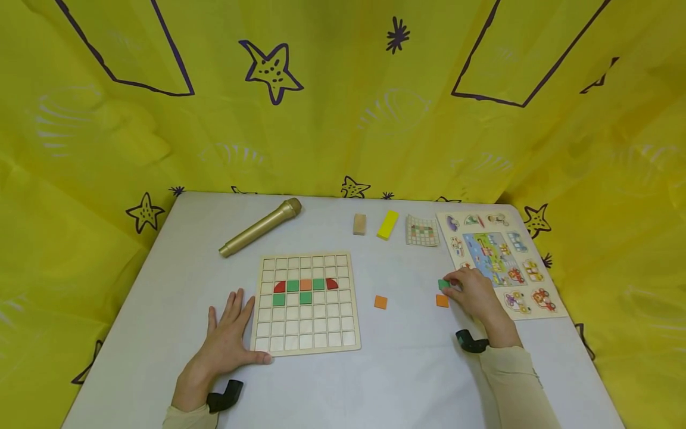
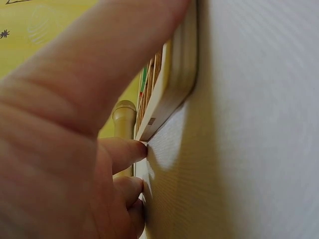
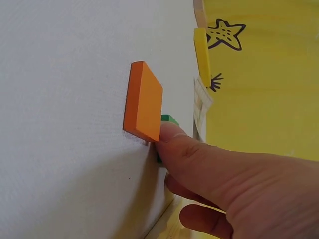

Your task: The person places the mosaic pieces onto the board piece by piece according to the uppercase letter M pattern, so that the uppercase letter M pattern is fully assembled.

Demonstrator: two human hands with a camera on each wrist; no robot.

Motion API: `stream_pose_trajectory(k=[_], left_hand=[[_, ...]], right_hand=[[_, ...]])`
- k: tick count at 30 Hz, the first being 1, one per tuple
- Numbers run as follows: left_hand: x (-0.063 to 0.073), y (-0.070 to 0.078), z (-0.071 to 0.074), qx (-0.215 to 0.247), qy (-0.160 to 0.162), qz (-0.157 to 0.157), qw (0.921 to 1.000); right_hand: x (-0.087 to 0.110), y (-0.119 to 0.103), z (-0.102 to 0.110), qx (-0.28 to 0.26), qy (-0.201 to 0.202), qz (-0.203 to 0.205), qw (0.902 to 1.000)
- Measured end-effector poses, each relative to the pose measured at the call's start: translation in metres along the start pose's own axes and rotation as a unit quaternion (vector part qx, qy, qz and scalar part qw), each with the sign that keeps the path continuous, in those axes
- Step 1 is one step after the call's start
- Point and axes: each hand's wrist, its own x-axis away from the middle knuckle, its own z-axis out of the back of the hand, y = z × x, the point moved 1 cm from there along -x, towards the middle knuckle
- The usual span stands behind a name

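Observation:
My left hand point(image 1: 227, 342) lies with spread, straight fingers at the left side of a wooden grid board point(image 1: 355, 345), its thumb against the lower left corner. On the board sit two red rounded pieces, an orange square and several green squares point(image 1: 305, 298). To the right, my right hand point(image 1: 474, 292) pinches a green square tile point(image 1: 443, 285) between thumb and fingers at the table surface. In the right wrist view the thumb mostly hides that tile. Just in front of it lies an orange square tile point(image 3: 149, 104). Another orange tile point(image 1: 380, 302) lies between board and right hand.
A gold microphone point(image 1: 261, 227) lies behind the board. Along the back are a plain wooden block point(image 1: 359, 224), a yellow block point(image 1: 388, 224) and a pattern card point(image 1: 422, 231). A picture puzzle board point(image 1: 504, 232) lies at the right, partly under the right hand.

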Motion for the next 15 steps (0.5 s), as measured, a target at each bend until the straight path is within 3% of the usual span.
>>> stream_pose_trajectory(k=[15], left_hand=[[0.0003,-0.0005,-0.0006,0.002,-0.004,0.002,1.0]], right_hand=[[-0.0063,-0.0034,0.0002,-0.039,0.017,-0.021,0.9989]])
